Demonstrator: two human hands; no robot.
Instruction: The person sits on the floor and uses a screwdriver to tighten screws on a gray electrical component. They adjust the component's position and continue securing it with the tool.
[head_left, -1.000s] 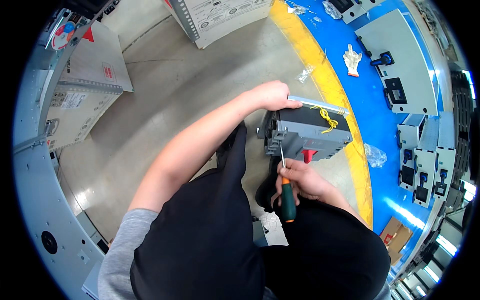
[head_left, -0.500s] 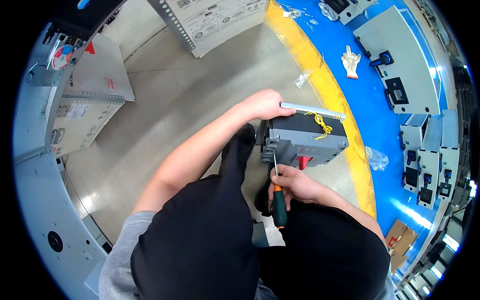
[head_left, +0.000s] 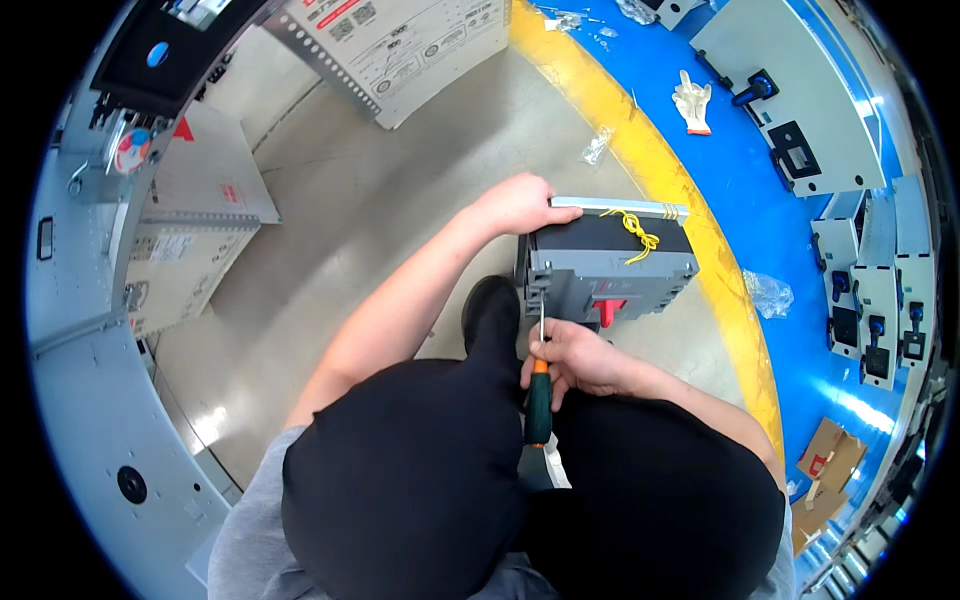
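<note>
A yellow floor stripe (head_left: pixel 640 150) curves across the room: bare grey concrete floor (head_left: pixel 380 220) lies left of it, glossy blue floor (head_left: pixel 750 200) (catching bright light) to its right.

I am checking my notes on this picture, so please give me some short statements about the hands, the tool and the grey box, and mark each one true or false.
1. The right hand holds a screwdriver with a green handle. True.
2. The left hand rests flat on the floor. False: it grips the top far corner of the grey device.
3. A yellow cord lies on top of the device. True.
4. The white glove is worn on the left hand. False: it lies on the blue floor, and both hands are bare.
5. The screwdriver's shaft points at the device's near left edge. True.
</note>
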